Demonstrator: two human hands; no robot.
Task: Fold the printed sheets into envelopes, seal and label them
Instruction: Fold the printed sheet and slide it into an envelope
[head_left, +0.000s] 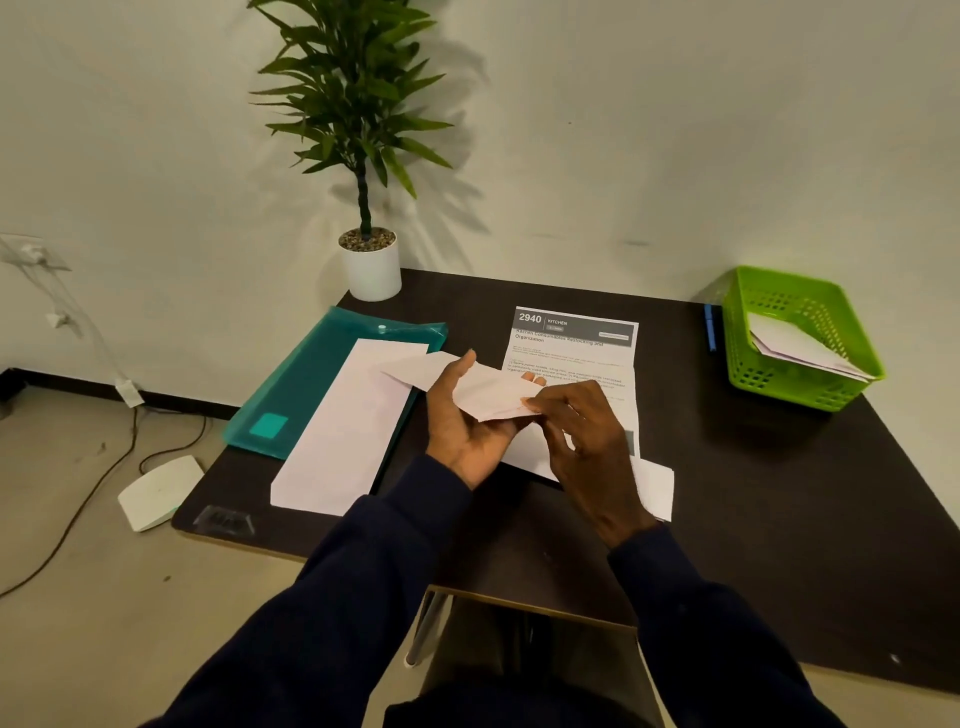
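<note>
- The tabletop (779, 493) is plain dark brown, almost black.
- The folder (311, 384) at the tabletop's left edge is see-through teal, with a solid, lighter teal square near its near corner.
- The blank sheets (343, 436) on it are plain white.
- The printed sheet (571, 358) is white with rows of black text under a dark grey header band bearing white figures.
- The folded paper (483, 389) is white with a faint pinkish cast.
- The basket (795, 384) at the far right corner is lime green, its walls a grid of small holes.
- The pen (709, 327) beside it is blue.
- The pot (371, 273) is white, with green leaves.
- The sleeves (363, 571) are dark navy.
</note>
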